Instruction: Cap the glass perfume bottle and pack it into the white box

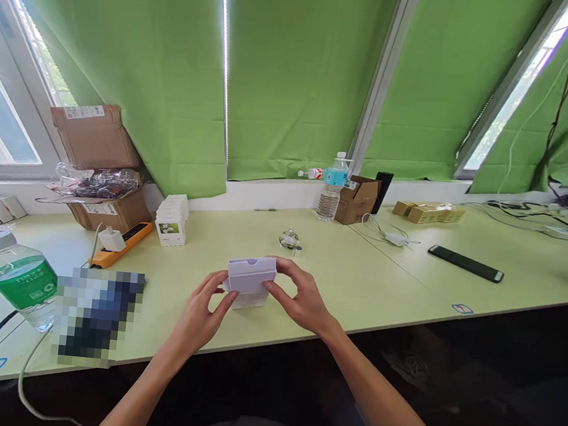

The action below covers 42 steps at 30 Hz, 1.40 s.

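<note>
Between my two hands is a small white cardboard box (251, 278), held up over the front part of the table, with a notched flap at its top. My left hand (205, 306) pinches its left side between thumb and fingers. On the right side, my right hand (301, 295) grips it with the thumb in front and the fingers behind. Just beyond the box, a shiny round glass-like object (289, 239) rests on the table beside a tiny capped vial (298, 251). Part of the box's lower side is hard to make out.
Stacked white boxes (171, 221) stand at the back left by an orange power strip (123, 246). A green-labelled bottle (24, 278) is at far left. Behind stand a blue-labelled bottle (332, 187) and a brown carton (358, 201). A black phone (466, 264) lies to the right.
</note>
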Available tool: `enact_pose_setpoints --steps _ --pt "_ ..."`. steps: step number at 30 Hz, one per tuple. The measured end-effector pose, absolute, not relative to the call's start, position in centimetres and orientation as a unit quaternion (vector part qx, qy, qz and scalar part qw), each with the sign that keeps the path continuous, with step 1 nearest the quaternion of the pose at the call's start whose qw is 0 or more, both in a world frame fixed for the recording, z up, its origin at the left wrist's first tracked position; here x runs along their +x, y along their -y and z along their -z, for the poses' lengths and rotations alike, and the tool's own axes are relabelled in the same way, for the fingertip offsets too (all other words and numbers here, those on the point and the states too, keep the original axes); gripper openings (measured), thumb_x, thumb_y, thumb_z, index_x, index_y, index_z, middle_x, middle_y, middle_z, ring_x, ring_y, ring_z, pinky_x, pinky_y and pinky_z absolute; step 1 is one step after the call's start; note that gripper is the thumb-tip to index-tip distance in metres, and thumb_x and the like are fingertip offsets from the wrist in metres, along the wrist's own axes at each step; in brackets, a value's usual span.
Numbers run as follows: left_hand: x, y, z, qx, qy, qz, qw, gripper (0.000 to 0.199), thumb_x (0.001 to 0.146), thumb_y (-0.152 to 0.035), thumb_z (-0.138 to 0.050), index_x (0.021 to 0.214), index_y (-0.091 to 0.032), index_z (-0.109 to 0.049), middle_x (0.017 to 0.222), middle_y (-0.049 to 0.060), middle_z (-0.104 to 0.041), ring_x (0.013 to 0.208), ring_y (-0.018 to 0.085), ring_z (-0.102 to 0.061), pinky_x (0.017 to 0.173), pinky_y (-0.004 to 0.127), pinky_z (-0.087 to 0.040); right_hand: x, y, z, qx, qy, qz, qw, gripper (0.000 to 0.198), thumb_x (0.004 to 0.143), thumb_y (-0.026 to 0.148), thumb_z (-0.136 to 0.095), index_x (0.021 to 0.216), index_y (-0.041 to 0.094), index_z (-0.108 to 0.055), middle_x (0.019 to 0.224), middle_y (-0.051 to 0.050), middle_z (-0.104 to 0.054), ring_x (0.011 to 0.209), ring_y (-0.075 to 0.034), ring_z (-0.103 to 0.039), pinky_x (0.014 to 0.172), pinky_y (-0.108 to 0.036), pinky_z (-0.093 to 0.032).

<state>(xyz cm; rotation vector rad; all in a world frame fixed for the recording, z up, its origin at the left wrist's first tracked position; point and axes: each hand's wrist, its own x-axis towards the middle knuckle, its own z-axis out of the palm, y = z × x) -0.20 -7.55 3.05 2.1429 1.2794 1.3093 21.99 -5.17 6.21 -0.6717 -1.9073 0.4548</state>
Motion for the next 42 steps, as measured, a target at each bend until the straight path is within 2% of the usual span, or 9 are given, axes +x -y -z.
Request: enact_pose_setpoints --steps 14,20,28,35,42 --pt "-0.08 7.7 -2.99 0.745 -0.468 -0.451 0.151 0.033 0.093 -0.037 -0.048 0.124 -0.025 -0.052 0.115 0.006 -0.064 0.099 0.019 -0.063 0.087 0.033 -0.05 21.93 5.3 -6.41 -0.291 0.805 -0.164 0.49 0.032 0.088 0.029 -0.059 0.12 0.024 -0.055 0.109 -0.007 -0.066 0.1 -0.023 -0.063 0.089 -0.039 -0.052" --pt "-0.31 7.49 -2.8 0.754 -0.467 -0.438 0.145 0.03 0.093 -0.036 -0.048 0.12 -0.025 -0.053 0.116 0.005 -0.063 0.097 0.018 -0.062 0.088 0.034 -0.049 22.03 5.42 -6.37 -0.29 0.811 -0.163 0.481 0.037 0.088 0.027 -0.059 0.125 0.022 -0.052 0.111 -0.008 -0.065 0.101 -0.022 -0.061 0.09 -0.037 -0.051" --pt "-0.39 7.6 -2.51 0.747 -0.474 -0.441 0.154 0.033 0.092 -0.036 -0.05 0.124 -0.026 -0.05 0.115 0.005 -0.064 0.101 0.02 -0.061 0.088 0.034 -0.049 22.1 5.27 -6.2 -0.294 0.818 -0.154 0.47 0.031 0.089 0.027 -0.058 0.12 0.022 -0.055 0.102 -0.007 -0.066 0.099 -0.022 -0.062 0.089 -0.035 -0.051" --pt "-0.46 7.32 -2.39 0.761 -0.458 -0.436 0.147 0.029 0.093 -0.034 -0.05 0.12 -0.025 -0.052 0.114 0.005 -0.063 0.098 0.018 -0.06 0.088 0.034 -0.049 22.01 5.55 -6.25 -0.292 0.821 -0.136 0.472 0.039 0.088 0.028 -0.06 0.126 0.022 -0.052 0.114 -0.007 -0.064 0.103 -0.021 -0.061 0.091 -0.034 -0.05" --pt "-0.42 7.39 -2.18 0.755 -0.463 -0.446 0.126 0.033 0.092 -0.034 -0.052 0.124 -0.025 -0.05 0.118 0.006 -0.062 0.101 0.02 -0.06 0.089 0.035 -0.049 21.96 5.45 -6.32 -0.277 0.83 -0.145 0.462 0.029 0.089 0.027 -0.058 0.118 0.022 -0.056 0.111 -0.007 -0.066 0.101 -0.021 -0.062 0.089 -0.034 -0.05"
